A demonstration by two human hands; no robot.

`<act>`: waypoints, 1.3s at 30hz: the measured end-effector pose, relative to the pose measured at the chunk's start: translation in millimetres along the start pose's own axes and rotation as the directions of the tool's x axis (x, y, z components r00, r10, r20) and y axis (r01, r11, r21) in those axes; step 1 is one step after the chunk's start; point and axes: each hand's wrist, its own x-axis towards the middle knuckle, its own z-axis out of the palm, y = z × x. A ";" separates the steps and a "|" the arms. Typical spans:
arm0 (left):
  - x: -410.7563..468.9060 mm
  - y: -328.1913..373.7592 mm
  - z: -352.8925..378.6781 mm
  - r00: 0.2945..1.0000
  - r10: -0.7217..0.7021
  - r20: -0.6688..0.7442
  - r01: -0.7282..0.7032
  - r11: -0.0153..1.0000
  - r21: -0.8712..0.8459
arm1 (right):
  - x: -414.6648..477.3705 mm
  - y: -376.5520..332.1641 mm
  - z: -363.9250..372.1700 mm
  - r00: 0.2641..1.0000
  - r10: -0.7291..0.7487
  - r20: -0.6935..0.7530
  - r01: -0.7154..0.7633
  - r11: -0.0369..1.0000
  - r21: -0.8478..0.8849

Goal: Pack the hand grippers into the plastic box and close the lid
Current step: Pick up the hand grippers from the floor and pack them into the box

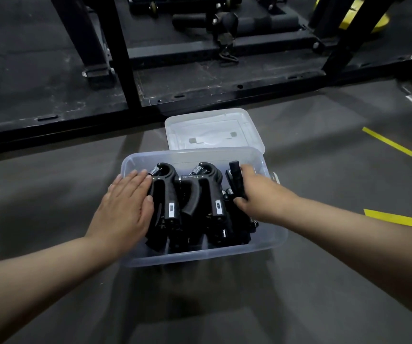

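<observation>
A clear plastic box point(200, 254) stands on the grey floor in the middle of the head view. Several black hand grippers fill it; two lie on top, one at the left point(166, 194) and one in the middle point(212, 192). My left hand point(125, 204) lies flat with straight fingers against the left hand gripper, over the box's left rim. My right hand point(257, 192) grips another black hand gripper point(236, 182) that stands upright at the box's right side. The clear lid point(249, 125) lies just behind the box.
A black metal gym frame point(125, 58) with a base plate stands behind the lid. Padded rollers point(249, 21) and a yellow weight plate point(364, 18) lie further back. Yellow tape marks point(396, 218) are on the floor to the right.
</observation>
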 end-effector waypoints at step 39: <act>0.2 1.2 -0.9 1.000 0.001 0.009 -0.001 1.000 0.012 | -1.0 -5.5 -41.2 0.994 0.005 -0.114 -0.012 0.998 -0.065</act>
